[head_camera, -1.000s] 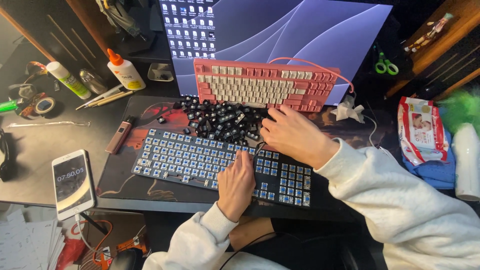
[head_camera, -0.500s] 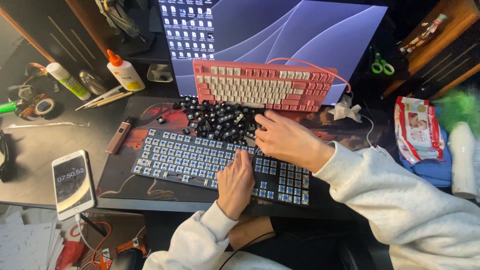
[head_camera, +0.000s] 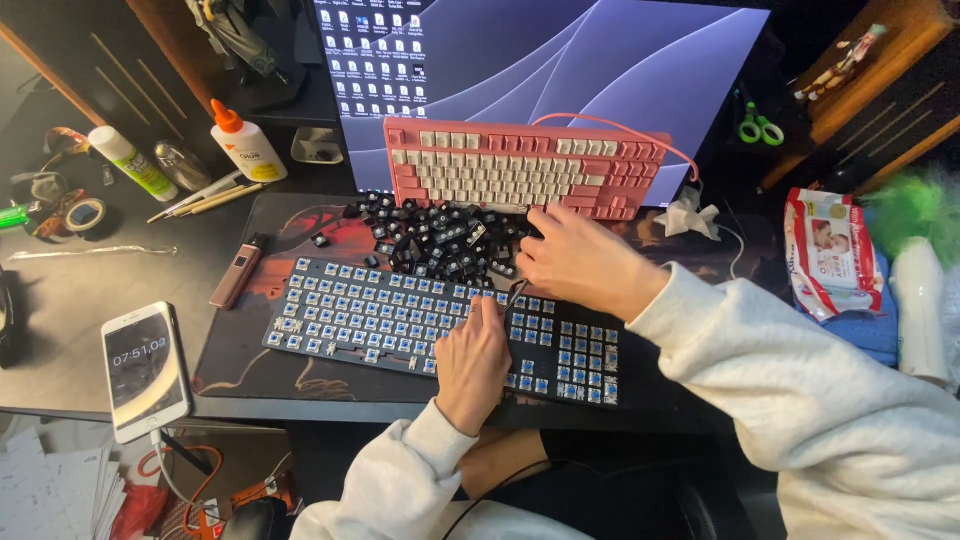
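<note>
On bare keyboard (head_camera: 400, 315), left hand (head_camera: 472, 365), right hand (head_camera: 580, 262)

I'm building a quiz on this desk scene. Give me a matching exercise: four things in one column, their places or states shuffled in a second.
Things:
1. pink keyboard
2. black keyboard
3. loose keycaps
4. phone

Places or states:
A. piled between the two keyboards
B. lying at the desk's left front edge, screen lit
C. propped against the monitor
D. stripped, blue switches bare, under the left hand

Pairs: 1-C, 2-D, 3-A, 4-B
</note>
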